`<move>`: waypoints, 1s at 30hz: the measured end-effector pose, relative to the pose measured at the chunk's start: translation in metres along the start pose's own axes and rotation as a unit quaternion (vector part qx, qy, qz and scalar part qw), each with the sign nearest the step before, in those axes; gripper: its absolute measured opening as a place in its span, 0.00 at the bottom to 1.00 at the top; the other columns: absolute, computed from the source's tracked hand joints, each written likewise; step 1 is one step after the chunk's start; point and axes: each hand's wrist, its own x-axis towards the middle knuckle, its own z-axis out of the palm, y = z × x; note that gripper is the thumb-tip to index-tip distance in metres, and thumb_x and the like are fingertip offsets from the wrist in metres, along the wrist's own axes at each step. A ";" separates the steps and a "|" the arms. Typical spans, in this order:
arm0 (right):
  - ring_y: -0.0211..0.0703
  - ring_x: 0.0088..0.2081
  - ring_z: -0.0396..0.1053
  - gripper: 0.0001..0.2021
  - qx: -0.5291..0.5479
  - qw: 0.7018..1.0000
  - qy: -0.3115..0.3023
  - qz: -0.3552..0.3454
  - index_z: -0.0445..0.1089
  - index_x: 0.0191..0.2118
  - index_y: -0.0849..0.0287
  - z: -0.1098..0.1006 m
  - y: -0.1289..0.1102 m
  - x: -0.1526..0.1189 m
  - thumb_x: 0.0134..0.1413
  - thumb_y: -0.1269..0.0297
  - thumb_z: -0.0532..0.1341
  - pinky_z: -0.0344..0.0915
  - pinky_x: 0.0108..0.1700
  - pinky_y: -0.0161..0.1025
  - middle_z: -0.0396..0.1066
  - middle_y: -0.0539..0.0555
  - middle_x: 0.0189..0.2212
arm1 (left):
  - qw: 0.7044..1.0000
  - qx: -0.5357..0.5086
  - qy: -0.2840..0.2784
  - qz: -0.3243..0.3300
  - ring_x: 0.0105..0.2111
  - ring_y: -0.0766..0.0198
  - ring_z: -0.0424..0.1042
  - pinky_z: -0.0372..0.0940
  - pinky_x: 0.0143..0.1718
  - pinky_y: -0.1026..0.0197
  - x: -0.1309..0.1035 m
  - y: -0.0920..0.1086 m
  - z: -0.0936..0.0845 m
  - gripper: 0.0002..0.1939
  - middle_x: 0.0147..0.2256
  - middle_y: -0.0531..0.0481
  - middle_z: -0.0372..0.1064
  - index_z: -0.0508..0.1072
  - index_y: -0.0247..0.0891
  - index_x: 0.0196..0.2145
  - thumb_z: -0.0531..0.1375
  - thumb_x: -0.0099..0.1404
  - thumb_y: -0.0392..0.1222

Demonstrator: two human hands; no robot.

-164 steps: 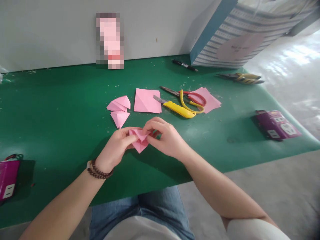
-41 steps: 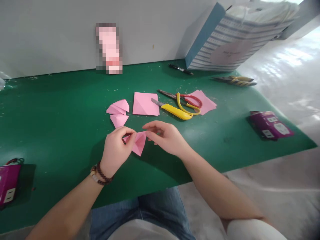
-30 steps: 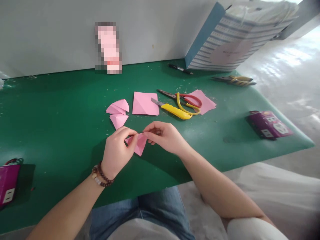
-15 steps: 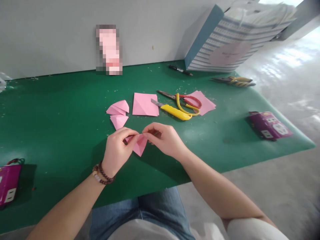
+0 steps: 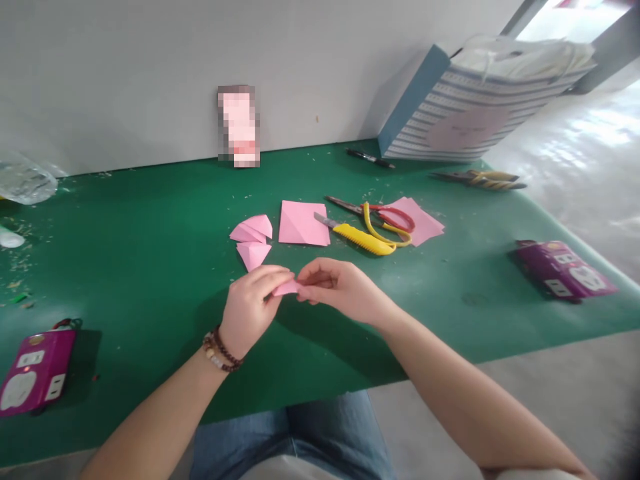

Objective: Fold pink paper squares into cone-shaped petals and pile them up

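"What stands on the green table (image 5: 165, 247)?"
"A striped bag (image 5: 450, 120), by the far right corner."
"And nearer?"
"The left hand (image 5: 250, 308) and right hand (image 5: 353, 291) both pinch a folded pink paper (image 5: 285, 288), in from the near edge."

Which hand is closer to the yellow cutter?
Right. The right hand is just on the near side of the yellow cutter; the left hand is farther off, to its left.

matt pink paper (image 5: 287, 288) — creased, glossy green tabletop (image 5: 165, 253)
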 end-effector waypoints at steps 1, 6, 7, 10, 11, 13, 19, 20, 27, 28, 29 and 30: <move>0.41 0.34 0.76 0.14 0.001 1.000 -0.007 -0.003 0.70 0.38 0.58 0.000 -0.003 0.001 0.47 0.58 0.69 0.73 0.38 0.39 0.77 0.51 0.32 | 1.000 0.008 0.006 0.015 0.42 0.63 0.76 0.71 0.45 0.62 0.000 -0.001 -0.001 0.12 0.41 0.49 0.77 0.76 0.39 0.42 0.57 0.65 0.28; 0.41 0.35 0.76 0.10 -0.058 0.994 0.012 -0.092 0.69 0.34 0.57 -0.002 -0.020 0.020 0.47 0.61 0.68 0.73 0.40 0.40 0.76 0.51 0.33 | 0.999 0.000 -0.010 0.033 0.52 0.57 0.71 0.67 0.55 0.53 0.007 -0.012 -0.018 0.20 0.51 0.45 0.72 0.69 0.42 0.54 0.61 0.63 0.34; 0.41 0.35 0.75 0.10 -0.082 0.988 0.038 -0.124 0.70 0.34 0.57 -0.002 -0.022 0.027 0.47 0.62 0.69 0.73 0.40 0.40 0.76 0.51 0.34 | 0.999 -0.018 -0.034 0.015 0.57 0.53 0.66 0.63 0.59 0.49 0.009 -0.017 -0.023 0.27 0.56 0.43 0.67 0.65 0.41 0.58 0.63 0.61 0.37; 0.40 0.35 0.74 0.05 -0.191 0.950 0.116 -0.216 0.71 0.34 0.57 0.004 -0.023 0.053 0.51 0.66 0.66 0.73 0.40 0.40 0.77 0.51 0.35 | 0.989 -0.103 0.044 -0.093 0.60 0.53 0.63 0.59 0.62 0.45 0.011 -0.039 -0.034 0.26 0.58 0.43 0.64 0.64 0.41 0.57 0.54 0.60 0.33; 0.41 0.35 0.74 0.03 -0.237 0.932 0.125 -0.243 0.71 0.35 0.57 0.006 -0.021 0.062 0.52 0.68 0.65 0.73 0.40 0.40 0.77 0.52 0.35 | 0.979 -0.106 0.093 -0.150 0.58 0.56 0.65 0.61 0.61 0.48 0.011 -0.046 -0.035 0.24 0.55 0.44 0.66 0.66 0.42 0.54 0.52 0.60 0.32; 0.44 0.38 0.75 0.02 -0.336 0.889 0.112 -0.291 0.72 0.34 0.57 0.013 -0.015 0.076 0.54 0.71 0.63 0.72 0.41 0.42 0.78 0.53 0.36 | 0.970 -0.082 0.124 -0.190 0.56 0.57 0.68 0.64 0.58 0.48 0.010 -0.057 -0.034 0.21 0.53 0.43 0.68 0.68 0.40 0.52 0.50 0.62 0.32; 0.50 0.49 0.72 0.04 -0.440 0.815 0.053 -0.375 0.73 0.37 0.58 0.021 0.006 0.089 0.57 0.73 0.62 0.70 0.50 0.48 0.77 0.57 0.45 | 0.975 -0.033 0.085 -0.204 0.48 0.56 0.72 0.70 0.49 0.50 0.008 -0.056 -0.022 0.11 0.47 0.43 0.73 0.74 0.39 0.44 0.56 0.66 0.39; 0.50 0.49 0.71 0.05 -0.442 0.813 0.050 -0.375 0.73 0.38 0.58 0.021 0.007 0.088 0.57 0.72 0.62 0.70 0.51 0.48 0.77 0.57 0.45 | 0.977 -0.027 0.078 -0.199 0.48 0.56 0.72 0.70 0.50 0.50 0.008 -0.054 -0.022 0.11 0.47 0.43 0.73 0.75 0.39 0.44 0.57 0.65 0.40; 0.49 0.47 0.72 0.10 -0.432 0.831 0.033 -0.348 0.75 0.41 0.57 0.023 0.011 0.083 0.63 0.71 0.55 0.71 0.50 0.47 0.77 0.56 0.45 | 0.982 0.006 0.052 -0.179 0.44 0.58 0.74 0.71 0.49 0.51 0.008 -0.057 -0.018 0.08 0.43 0.44 0.75 0.76 0.38 0.41 0.60 0.64 0.38; 0.48 0.46 0.72 0.10 -0.422 0.837 0.037 -0.348 0.75 0.41 0.57 0.022 0.011 0.083 0.63 0.71 0.56 0.71 0.49 0.47 0.78 0.56 0.44 | 0.982 0.009 0.051 -0.179 0.43 0.58 0.74 0.71 0.47 0.51 0.008 -0.058 -0.016 0.08 0.42 0.45 0.75 0.76 0.38 0.41 0.60 0.63 0.37; 0.48 0.46 0.72 0.09 -0.409 0.843 0.049 -0.346 0.74 0.41 0.57 0.021 0.010 0.084 0.62 0.71 0.56 0.71 0.49 0.47 0.78 0.56 0.42 | 0.982 0.012 0.050 -0.180 0.42 0.58 0.74 0.72 0.46 0.51 0.008 -0.058 -0.015 0.09 0.42 0.45 0.74 0.75 0.38 0.41 0.60 0.63 0.36; 0.48 0.45 0.72 0.09 -0.396 0.850 0.069 -0.341 0.74 0.41 0.57 0.019 0.009 0.085 0.62 0.71 0.56 0.71 0.49 0.47 0.78 0.55 0.41 | 0.982 0.015 0.050 -0.182 0.41 0.58 0.74 0.72 0.45 0.52 0.007 -0.058 -0.014 0.10 0.41 0.45 0.74 0.75 0.38 0.42 0.61 0.62 0.35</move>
